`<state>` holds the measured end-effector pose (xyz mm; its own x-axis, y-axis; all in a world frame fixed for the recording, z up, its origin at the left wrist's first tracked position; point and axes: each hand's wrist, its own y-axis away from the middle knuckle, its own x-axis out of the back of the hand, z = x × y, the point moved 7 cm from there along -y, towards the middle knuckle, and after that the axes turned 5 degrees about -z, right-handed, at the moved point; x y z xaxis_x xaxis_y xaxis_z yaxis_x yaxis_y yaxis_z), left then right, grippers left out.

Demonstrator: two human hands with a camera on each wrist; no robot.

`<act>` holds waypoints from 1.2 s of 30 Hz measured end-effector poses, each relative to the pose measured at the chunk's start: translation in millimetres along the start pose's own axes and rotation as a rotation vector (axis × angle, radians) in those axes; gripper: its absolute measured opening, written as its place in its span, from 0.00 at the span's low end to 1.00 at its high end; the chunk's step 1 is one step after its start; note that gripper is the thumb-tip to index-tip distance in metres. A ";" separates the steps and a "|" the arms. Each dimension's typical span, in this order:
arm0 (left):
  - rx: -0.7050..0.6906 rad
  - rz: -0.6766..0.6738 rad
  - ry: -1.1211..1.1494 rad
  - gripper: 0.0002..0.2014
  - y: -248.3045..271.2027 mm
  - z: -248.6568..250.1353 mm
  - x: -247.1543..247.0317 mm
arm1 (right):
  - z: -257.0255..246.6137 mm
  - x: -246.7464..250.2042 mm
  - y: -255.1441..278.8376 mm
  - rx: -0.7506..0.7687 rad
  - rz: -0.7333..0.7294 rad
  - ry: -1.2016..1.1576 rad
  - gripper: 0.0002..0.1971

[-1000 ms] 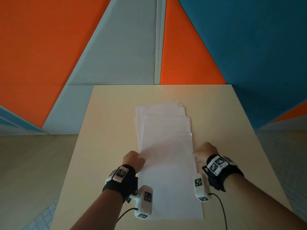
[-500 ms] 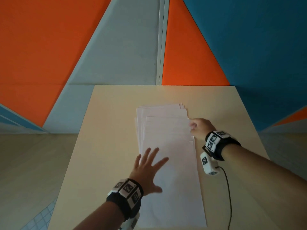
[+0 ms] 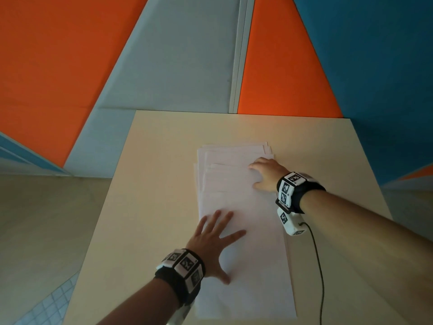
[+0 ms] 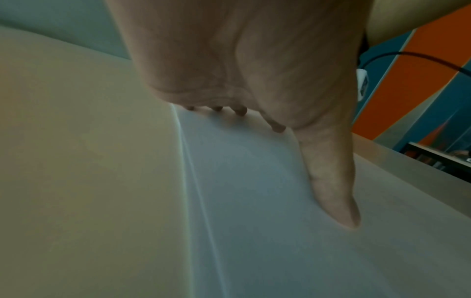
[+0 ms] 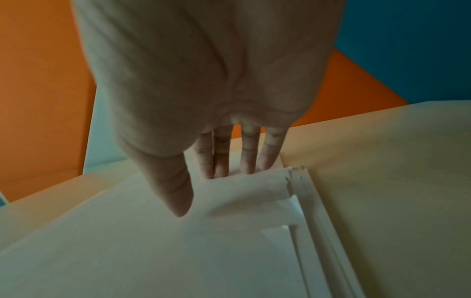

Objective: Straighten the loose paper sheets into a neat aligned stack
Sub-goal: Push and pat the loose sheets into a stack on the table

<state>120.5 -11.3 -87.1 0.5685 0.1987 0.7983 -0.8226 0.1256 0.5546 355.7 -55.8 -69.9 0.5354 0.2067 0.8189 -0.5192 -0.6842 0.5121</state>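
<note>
Both hands flat on the sheets (image 3: 243,207) at frame centre, on a table (image 3: 150,184).

The left hand (image 3: 214,240), fingers spread and straight, presses the lower left of the sheets; the right hand (image 3: 266,172), fingers straight, rests on the uneven upper right corner, gripping nothing. A cable (image 3: 319,266) trails at lower right. The near sheet edge is partly hidden by the left wrist. Orange, grey and blue panels (image 3: 164,55) fill the upper frame.

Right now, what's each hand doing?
Left hand: open, fingers spread flat on the paper sheets.
Right hand: open, straight fingers pressing the sheets' far end.
</note>
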 end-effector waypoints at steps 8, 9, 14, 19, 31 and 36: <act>-0.102 -0.058 -0.043 0.61 13.6 25.8 -5.7 | 1.1 14.1 -6.7 -0.043 0.070 0.004 0.34; -0.127 -0.089 -0.060 0.62 17.0 31.2 -12.5 | 0.6 14.0 -8.8 -0.066 0.051 0.011 0.36; -0.161 -0.139 -0.092 0.66 24.1 40.2 -29.1 | -1.4 7.5 -13.3 -0.121 -0.042 0.065 0.37; -0.135 -0.113 -0.079 0.63 17.9 33.3 -18.2 | -3.1 6.7 -6.8 -0.100 -0.010 0.073 0.34; -0.054 -0.095 -0.045 0.60 6.6 14.9 -4.6 | -2.6 5.4 -25.7 -0.111 -0.067 0.060 0.41; -0.006 -0.085 -0.037 0.60 -2.1 2.9 -1.0 | -5.6 6.1 -19.2 -0.107 -0.014 0.064 0.36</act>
<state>121.7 -14.6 -88.3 0.6359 0.1507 0.7569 -0.7716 0.1460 0.6191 365.2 -37.5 -73.3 0.5012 0.2622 0.8247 -0.5818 -0.6033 0.5454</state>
